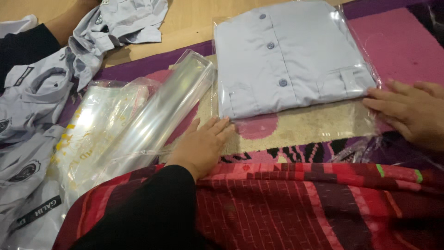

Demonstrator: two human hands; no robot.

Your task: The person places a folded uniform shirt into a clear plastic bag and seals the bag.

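A folded light grey buttoned shirt [286, 55] lies inside a clear plastic bag [296, 125] on a patterned rug. My left hand [201, 143] rests flat on the bag's open flap, just below the shirt's lower left corner. At the shirt's lower right corner, my right hand [409, 111] presses flat with its fingertips touching the bag's edge. Neither hand grips anything.
A stack of clear plastic bags [148, 115] lies to the left. Loose grey shirts [41, 88] are piled at far left and top left. The purple and pink rug [397, 41] extends right. Red patterned cloth [300, 203] covers my lap.
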